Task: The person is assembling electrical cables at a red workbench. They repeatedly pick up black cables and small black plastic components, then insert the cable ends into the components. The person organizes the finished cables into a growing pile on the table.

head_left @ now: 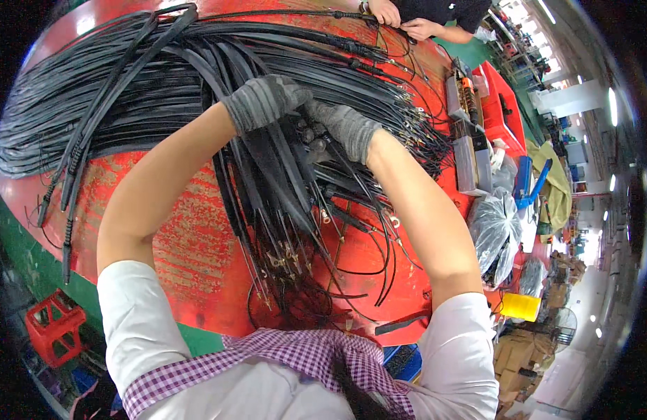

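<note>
A bundle of flat black cables (278, 168) hangs over the pile toward me, with metal ring terminals (288, 255) at its near ends. My left hand (264, 103), in a grey knit glove, is closed on this bundle near its bend. Close against it, my right hand (343, 128), gloved the same way, has its fingers curled round black cables at the bundle's right side; the fingertips are partly hidden. Something clear and shiny, perhaps plastic, shows just below the right fingers. Beneath both hands spreads a large pile of black cables (92, 105), its terminal ends pointing right.
The cables lie on a worn red table (187, 245). Across it, another person's hands (407, 24) handle cable ends. Along the right edge stand a red bin (502, 105), grey trays (472, 164) and clear plastic bags (495, 227). A black-handled tool (400, 323) lies near me. A red crate (55, 327) sits lower left.
</note>
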